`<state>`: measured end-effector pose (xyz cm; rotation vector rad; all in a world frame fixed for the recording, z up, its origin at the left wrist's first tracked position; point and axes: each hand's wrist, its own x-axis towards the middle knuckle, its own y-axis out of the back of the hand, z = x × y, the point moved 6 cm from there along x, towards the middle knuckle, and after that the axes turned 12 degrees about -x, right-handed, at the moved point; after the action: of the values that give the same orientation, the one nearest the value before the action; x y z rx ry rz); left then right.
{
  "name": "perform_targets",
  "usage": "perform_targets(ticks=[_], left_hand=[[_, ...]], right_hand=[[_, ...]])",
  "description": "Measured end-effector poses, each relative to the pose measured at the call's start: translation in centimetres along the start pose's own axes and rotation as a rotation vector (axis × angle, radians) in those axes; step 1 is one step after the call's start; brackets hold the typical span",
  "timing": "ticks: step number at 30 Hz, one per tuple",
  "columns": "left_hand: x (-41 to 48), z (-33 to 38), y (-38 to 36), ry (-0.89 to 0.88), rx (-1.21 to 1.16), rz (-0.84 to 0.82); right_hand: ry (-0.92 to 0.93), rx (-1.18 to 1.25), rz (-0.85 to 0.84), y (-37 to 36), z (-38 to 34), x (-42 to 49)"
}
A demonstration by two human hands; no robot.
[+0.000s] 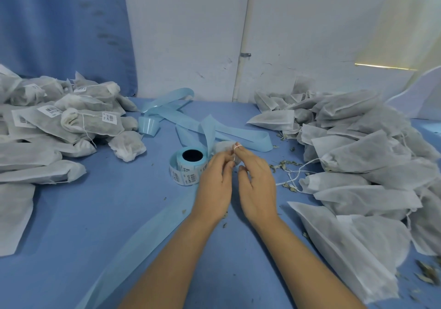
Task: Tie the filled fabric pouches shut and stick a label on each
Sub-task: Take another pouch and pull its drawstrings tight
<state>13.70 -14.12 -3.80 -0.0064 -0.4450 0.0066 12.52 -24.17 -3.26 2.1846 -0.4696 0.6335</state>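
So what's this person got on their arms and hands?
Nothing that shows. The left hand and right hand are bare, with no gloves, rings or watch in view. Both forearms are uncovered down to the frame's edge, with no sleeves visible.

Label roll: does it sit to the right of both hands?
No, the label roll sits just left of the left hand, on the blue table.

The pouches (pixel 358 156) are matt, fibrous white non-woven cloth. The label roll (pixel 187 169) is paper; its loose backing strip (pixel 191 120) looks smooth, glossy blue. The tablecloth (pixel 95 213) is matt blue.
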Motion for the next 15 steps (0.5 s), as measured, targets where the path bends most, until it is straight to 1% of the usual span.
perform_targets(ticks=[4, 6, 9, 15], left_hand=[[-0.3, -0.6, 0.4, 0.071, 0.001, 0.019], [-0.2, -0.9, 0.5, 0.093, 0.018, 0.030], [-0.1, -1.0, 0.7, 0.099, 0.002, 0.071], [-0.1, -0.7, 1.3, 0.050, 0.010, 0.140]], right_hand=[[-0.208, 0.340, -0.032, 0.1, 1.2, 0.1], [-0.276, 0.473, -0.065, -0.1, 1.8, 0.2], [-0.286, 0.586, -0.109, -0.2, 1.6, 0.2], [-0.239, 0.653, -0.189, -0.5, 1.0, 0.3]])
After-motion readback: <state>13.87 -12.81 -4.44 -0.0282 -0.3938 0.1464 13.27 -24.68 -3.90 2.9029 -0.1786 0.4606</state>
